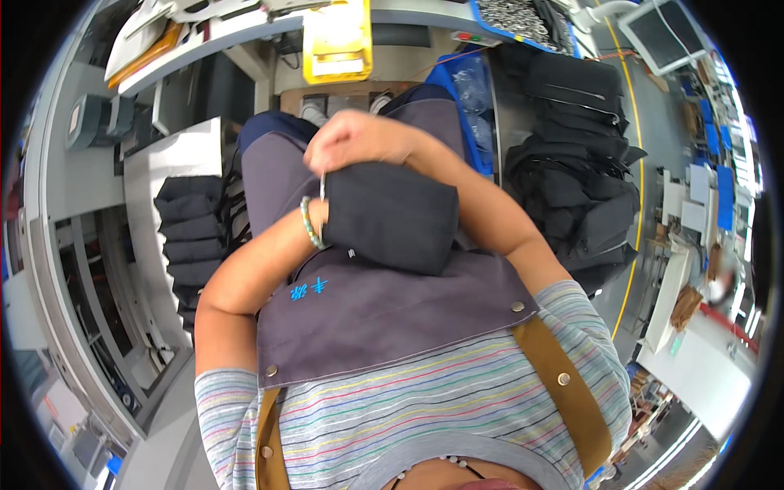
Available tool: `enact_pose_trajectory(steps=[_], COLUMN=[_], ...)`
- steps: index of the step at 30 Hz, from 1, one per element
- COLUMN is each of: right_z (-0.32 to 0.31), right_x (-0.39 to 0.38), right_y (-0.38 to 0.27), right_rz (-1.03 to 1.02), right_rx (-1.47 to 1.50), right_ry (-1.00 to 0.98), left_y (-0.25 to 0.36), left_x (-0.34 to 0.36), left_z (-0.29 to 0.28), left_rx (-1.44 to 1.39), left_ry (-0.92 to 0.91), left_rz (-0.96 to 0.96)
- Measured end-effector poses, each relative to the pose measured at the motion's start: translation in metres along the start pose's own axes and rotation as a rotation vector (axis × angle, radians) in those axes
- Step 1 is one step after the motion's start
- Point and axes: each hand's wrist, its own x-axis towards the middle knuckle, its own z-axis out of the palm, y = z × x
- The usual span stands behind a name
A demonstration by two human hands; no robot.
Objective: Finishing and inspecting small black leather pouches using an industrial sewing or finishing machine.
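A black fabric pouch [396,214] with a small white mark lies across my lap, over the top of my grey apron [392,314]. My left forearm, with a beaded bracelet [309,222] at the wrist, runs into the pouch's left end. The left hand itself is hidden inside the pouch. Just beyond the pouch, my right hand [353,140] is closed and a little blurred. Its fingertips pinch at the pouch's upper left corner, where a thin pale strip [322,184] shows along the opening.
Black pouches [192,233] lie in a row on a white board at left. Piled black fabric pieces [576,188] fill the right side, beside a blue bin [465,106] with clear plastic bags. A yellow bin [337,41] hangs at the table edge ahead. A monitor [663,37] stands far right.
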Motion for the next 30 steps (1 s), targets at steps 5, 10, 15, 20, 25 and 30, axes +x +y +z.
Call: enact_pose_trajectory(steps=[5, 10, 15, 20, 25, 30], right_z=[-0.009, -0.039, -0.023, 0.013, 0.031, 0.041], right_x=[-0.009, -0.037, -0.014, -0.004, -0.023, -0.029], right_y=[-0.007, -0.026, 0.005, 0.068, 0.073, 0.064], right_rz=[-0.106, -0.054, 0.216, 0.395, 0.350, 0.385], right_rx=[0.013, -0.297, -0.523, 0.276, 0.470, 0.219], right_ry=[0.017, 0.096, -0.549, -0.498, -0.243, 0.005], left_y=[0.038, 0.098, 0.091, 0.086, 0.085, 0.075], left_x=[-0.017, -0.071, -0.037, -0.027, -0.043, -0.043], left_z=[0.026, 0.077, 0.105, 0.098, 0.075, 0.059], left_rx=[0.647, 1.118, 1.569, 1.624, 1.660, 1.582], left_ry=[-0.043, 0.345, 0.258, 0.184, 0.381, 0.498], left_rz=[0.137, 0.334, 0.238, 0.095, 0.105, 0.277])
